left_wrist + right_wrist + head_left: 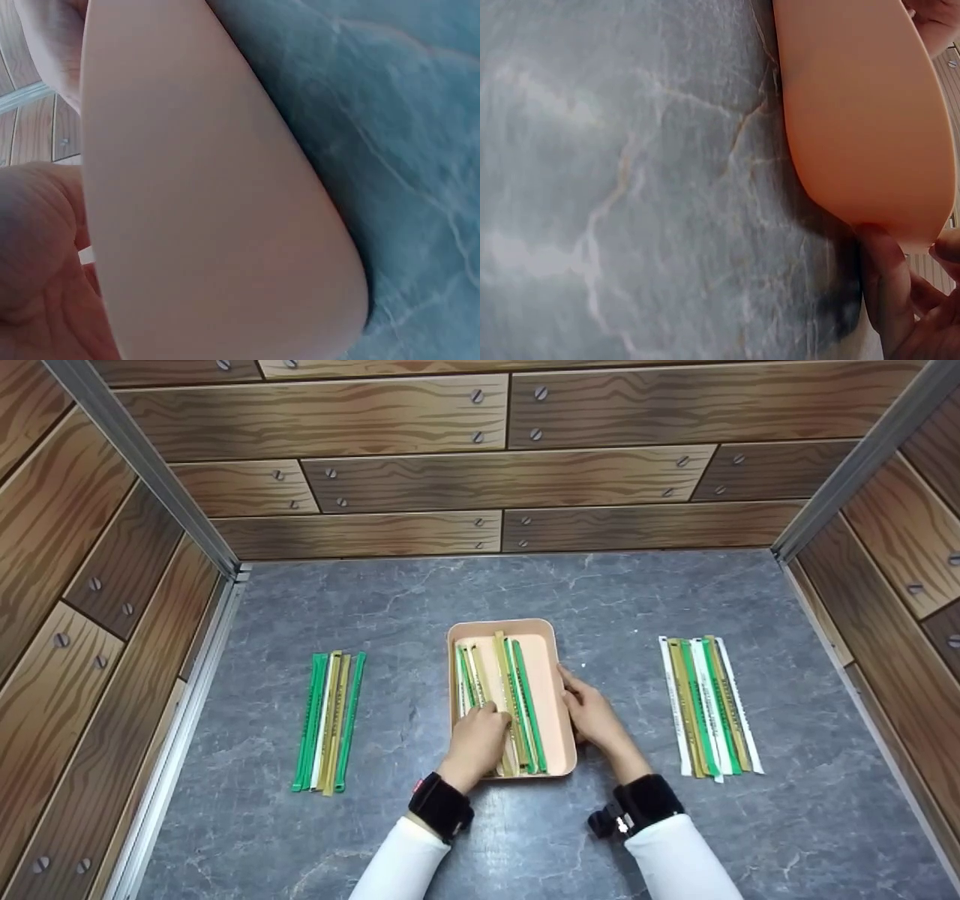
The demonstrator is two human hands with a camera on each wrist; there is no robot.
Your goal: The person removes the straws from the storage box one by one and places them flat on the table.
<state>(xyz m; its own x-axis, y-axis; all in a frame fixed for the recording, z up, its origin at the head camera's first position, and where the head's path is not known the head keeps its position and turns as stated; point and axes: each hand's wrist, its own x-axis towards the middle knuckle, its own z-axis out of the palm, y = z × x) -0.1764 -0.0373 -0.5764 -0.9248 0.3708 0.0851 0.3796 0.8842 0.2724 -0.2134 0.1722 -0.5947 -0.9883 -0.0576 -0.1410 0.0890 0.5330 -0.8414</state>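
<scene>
A peach-coloured tray (553,735) lies on the table with two groups of long thin printed stick packets (530,712), green, gold and white, lengthwise inside. My left hand (478,737) reaches over the tray's near left part, knuckles up and fingers bent down among the packets. Its fingertips are hidden, so I cannot tell whether they pinch a packet. At the tray's right side my right hand (595,716) grips the wall. The right wrist view has the thumb (883,259) against the tray's outside (870,127) and other fingers at the rim.
To the left lies a row of green, gold and white stick packets (328,720). Another such row (709,705) is spread on the right. Wood-patterned panels (405,484) wall in the grey marbled table (615,592) at the back and both sides.
</scene>
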